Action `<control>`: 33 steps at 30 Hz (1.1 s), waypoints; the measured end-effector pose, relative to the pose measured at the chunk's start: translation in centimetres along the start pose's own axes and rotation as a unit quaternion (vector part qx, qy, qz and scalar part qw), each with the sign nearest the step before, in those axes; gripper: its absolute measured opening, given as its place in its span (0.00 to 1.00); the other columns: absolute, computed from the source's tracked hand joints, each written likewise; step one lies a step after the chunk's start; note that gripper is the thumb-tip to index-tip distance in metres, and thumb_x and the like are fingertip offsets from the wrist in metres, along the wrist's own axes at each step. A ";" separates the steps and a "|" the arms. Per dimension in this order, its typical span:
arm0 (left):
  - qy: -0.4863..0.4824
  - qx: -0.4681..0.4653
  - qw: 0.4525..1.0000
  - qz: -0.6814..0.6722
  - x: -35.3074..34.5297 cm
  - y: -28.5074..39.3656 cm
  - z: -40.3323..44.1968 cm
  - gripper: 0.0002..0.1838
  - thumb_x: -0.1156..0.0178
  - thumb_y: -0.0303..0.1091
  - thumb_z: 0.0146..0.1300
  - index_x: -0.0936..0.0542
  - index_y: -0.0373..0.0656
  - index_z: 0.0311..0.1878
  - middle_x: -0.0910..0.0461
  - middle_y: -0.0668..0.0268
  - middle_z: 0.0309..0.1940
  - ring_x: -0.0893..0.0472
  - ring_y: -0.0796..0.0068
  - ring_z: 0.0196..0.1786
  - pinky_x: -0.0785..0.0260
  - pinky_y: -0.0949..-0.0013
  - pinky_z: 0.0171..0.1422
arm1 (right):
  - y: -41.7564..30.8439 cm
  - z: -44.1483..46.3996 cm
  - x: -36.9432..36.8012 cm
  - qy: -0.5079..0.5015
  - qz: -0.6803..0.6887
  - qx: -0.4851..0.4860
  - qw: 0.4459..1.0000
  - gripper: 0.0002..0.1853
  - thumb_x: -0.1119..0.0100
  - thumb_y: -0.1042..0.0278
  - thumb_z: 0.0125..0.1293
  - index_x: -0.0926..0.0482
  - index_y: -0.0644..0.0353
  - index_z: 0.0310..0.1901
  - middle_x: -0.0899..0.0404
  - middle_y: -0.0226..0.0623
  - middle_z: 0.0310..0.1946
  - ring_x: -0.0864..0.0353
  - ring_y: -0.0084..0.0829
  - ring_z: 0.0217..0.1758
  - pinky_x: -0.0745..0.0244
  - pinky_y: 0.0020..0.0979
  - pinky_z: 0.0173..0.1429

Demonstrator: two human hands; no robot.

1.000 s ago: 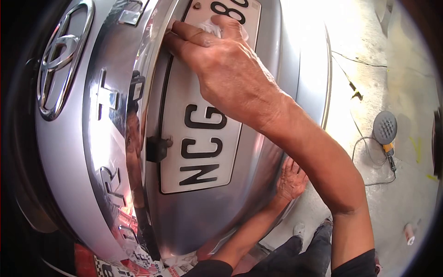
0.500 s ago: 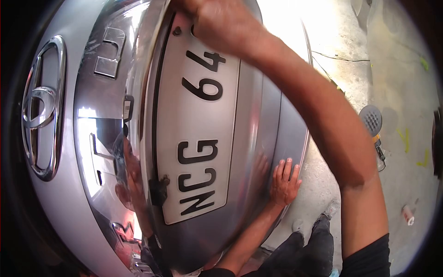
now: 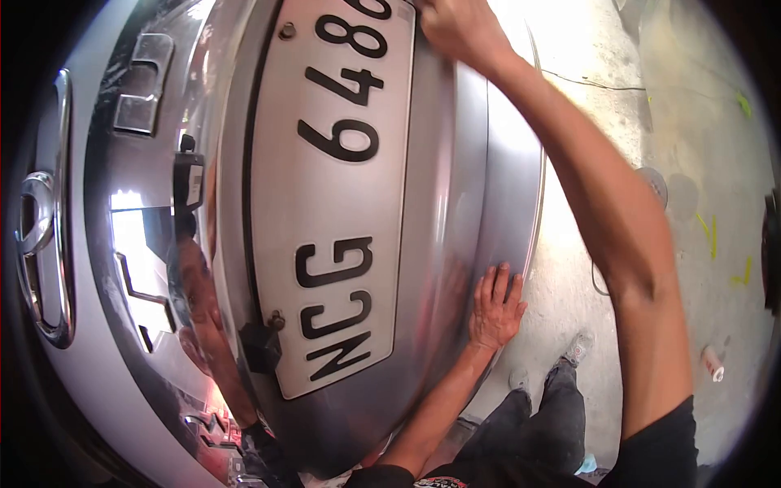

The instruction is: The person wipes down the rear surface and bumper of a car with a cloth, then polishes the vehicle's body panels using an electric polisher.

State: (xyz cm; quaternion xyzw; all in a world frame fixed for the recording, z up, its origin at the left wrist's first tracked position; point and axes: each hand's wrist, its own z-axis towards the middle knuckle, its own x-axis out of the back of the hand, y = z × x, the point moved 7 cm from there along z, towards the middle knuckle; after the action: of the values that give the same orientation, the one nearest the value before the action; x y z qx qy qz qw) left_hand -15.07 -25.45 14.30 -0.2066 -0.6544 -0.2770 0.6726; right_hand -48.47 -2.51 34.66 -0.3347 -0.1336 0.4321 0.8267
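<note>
My left hand (image 3: 492, 313) lies flat with its fingers apart on the silver car's bumper (image 3: 508, 211). At the top of the view, my right hand (image 3: 462, 31) is closed against the silver panel beside the upper right corner of the license plate (image 3: 272, 195). Its fingertips are hidden, so what it grips, if anything, cannot be made out. The plate shows black characters and seems fixed to the car by bolts, one being this bolt (image 3: 286, 31). Left of the plate runs a shiny chrome trim (image 3: 191, 73) with raised letters and reflections.
A chrome oval emblem (image 3: 55, 244) is on the car at far left. On the concrete floor (image 3: 618, 342) lie a dark cable (image 3: 598, 84), a grey round tool (image 3: 653, 187) partly behind my right arm, and a small pale cylinder (image 3: 713, 363). Yellow marks (image 3: 712, 236) show on the floor.
My right hand has moved from the plate's upper left edge rightward to beyond its right corner, uncovering more characters. My left hand stays on the bumper. The view has shifted slightly.
</note>
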 end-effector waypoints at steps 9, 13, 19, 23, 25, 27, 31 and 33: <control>-0.039 0.033 0.999 -0.004 0.5 -0.2 0.4 0.31 0.50 0.46 0.79 0.36 0.45 0.80 0.45 0.53 0.84 0.46 0.49 0.85 0.53 0.44 0.86 | -22.6 -24.9 4.7 -0.253 0.007 -0.026 0.967 0.28 0.45 0.78 0.63 0.20 0.58 0.66 0.22 0.39 0.70 0.28 0.57 0.73 0.34 0.49 0.80; -0.027 0.053 0.994 -0.095 -0.5 -1.4 0.0 0.30 0.49 0.45 0.77 0.34 0.42 0.78 0.39 0.53 0.79 0.40 0.53 0.81 0.46 0.48 0.83 | -17.3 -24.5 4.3 -0.245 -0.001 0.014 0.969 0.31 0.50 0.83 0.60 0.20 0.61 0.67 0.21 0.39 0.69 0.29 0.45 0.78 0.42 0.54 0.84; 0.002 0.047 0.997 -0.067 0.3 -1.2 0.7 0.29 0.48 0.48 0.75 0.29 0.44 0.74 0.34 0.51 0.76 0.40 0.49 0.81 0.49 0.48 0.83 | -19.4 -23.1 3.8 -0.174 -0.063 -0.120 0.975 0.32 0.49 0.87 0.57 0.20 0.63 0.66 0.23 0.45 0.70 0.31 0.61 0.75 0.39 0.51 0.81; 0.007 0.021 1.000 -0.021 -1.4 -1.0 0.8 0.30 0.43 0.46 0.74 0.30 0.44 0.75 0.45 0.50 0.81 0.49 0.45 0.84 0.56 0.45 0.87 | -29.8 -32.2 4.9 -0.264 0.064 -0.048 0.961 0.20 0.42 0.76 0.59 0.12 0.64 0.53 0.17 0.46 0.62 0.23 0.58 0.68 0.32 0.51 0.79; -0.002 0.021 1.000 -0.018 -1.3 -1.0 0.8 0.29 0.43 0.46 0.74 0.30 0.44 0.74 0.46 0.49 0.82 0.51 0.45 0.84 0.57 0.46 0.87 | -32.7 -31.2 4.3 -0.252 0.110 0.015 0.961 0.19 0.39 0.69 0.58 0.11 0.63 0.51 0.15 0.45 0.58 0.22 0.58 0.66 0.31 0.51 0.78; 0.002 0.019 1.000 -0.018 -1.6 -1.1 0.6 0.30 0.44 0.46 0.74 0.30 0.45 0.74 0.46 0.49 0.81 0.51 0.45 0.84 0.56 0.46 0.87 | -34.7 -27.1 2.6 -0.201 0.119 0.040 0.972 0.20 0.39 0.66 0.61 0.11 0.62 0.53 0.16 0.39 0.60 0.27 0.56 0.70 0.28 0.45 0.76; 0.008 0.021 0.999 -0.035 -1.6 -1.0 0.5 0.30 0.42 0.44 0.73 0.31 0.44 0.75 0.45 0.49 0.81 0.48 0.45 0.83 0.53 0.42 0.85 | -37.0 -23.0 0.5 -0.070 0.108 0.005 0.992 0.21 0.41 0.64 0.64 0.13 0.63 0.56 0.19 0.33 0.65 0.35 0.56 0.74 0.24 0.40 0.73; 0.008 0.022 0.999 -0.035 -1.7 -1.1 0.6 0.30 0.42 0.44 0.73 0.31 0.44 0.75 0.45 0.49 0.81 0.48 0.45 0.83 0.52 0.42 0.85 | -37.2 -23.2 1.0 -0.052 0.093 0.010 0.994 0.21 0.43 0.64 0.64 0.12 0.62 0.55 0.20 0.31 0.65 0.35 0.56 0.74 0.24 0.39 0.73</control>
State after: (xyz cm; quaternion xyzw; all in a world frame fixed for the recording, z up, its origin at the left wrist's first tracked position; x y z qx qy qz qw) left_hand -16.20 -25.70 12.59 -0.1659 -0.6616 -0.2876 0.6723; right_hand -12.79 -26.82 42.31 -0.3148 -0.1405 0.5251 0.7781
